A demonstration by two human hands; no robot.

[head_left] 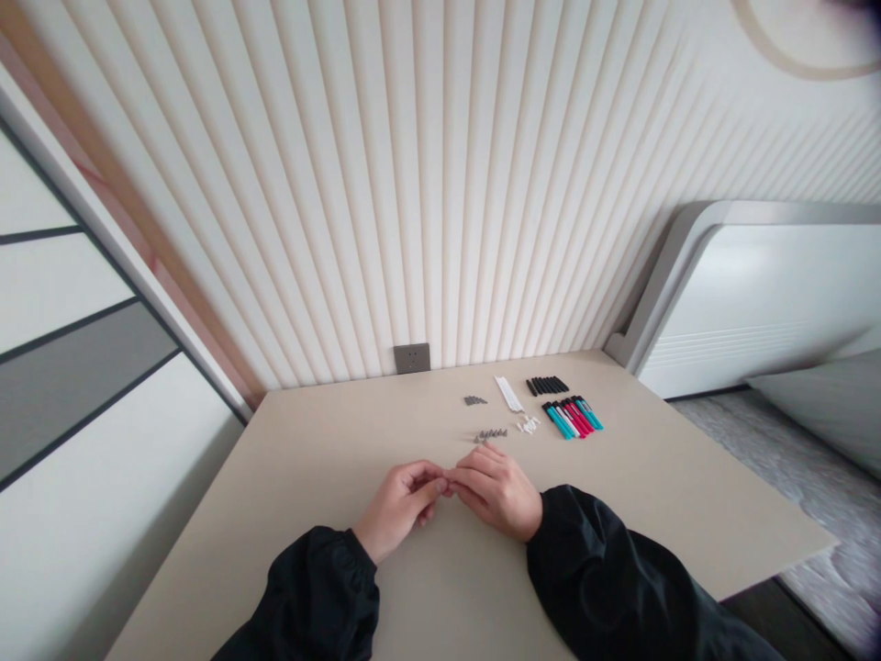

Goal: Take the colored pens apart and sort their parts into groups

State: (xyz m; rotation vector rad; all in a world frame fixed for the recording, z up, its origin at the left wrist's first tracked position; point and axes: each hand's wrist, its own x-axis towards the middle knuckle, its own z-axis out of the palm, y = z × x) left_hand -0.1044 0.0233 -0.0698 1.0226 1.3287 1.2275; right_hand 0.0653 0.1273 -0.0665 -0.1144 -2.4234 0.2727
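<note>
My left hand (pixel 406 500) and my right hand (pixel 496 487) meet fingertip to fingertip above the table's near middle. Both are closed in a pinch; whatever lies between the fingers is too small or hidden to make out. Just beyond my right hand is a row of small grey metallic pieces (pixel 491 433). Farther back lies a second group of small grey pieces (pixel 474 400). To the right are several white sticks (pixel 507 394), small white pieces (pixel 529 425), black cylindrical caps or tubes (pixel 548 386), and teal, white and red pen-like barrels with black ends (pixel 573 417).
The beige table (pixel 330 431) reaches back to a ribbed wall (pixel 385 184) with a dark socket (pixel 412 358). At right stand a white headboard (pixel 771 294) and a bed with a grey pillow (pixel 826 404). A white and grey panelled cabinet (pixel 89 386) is at left.
</note>
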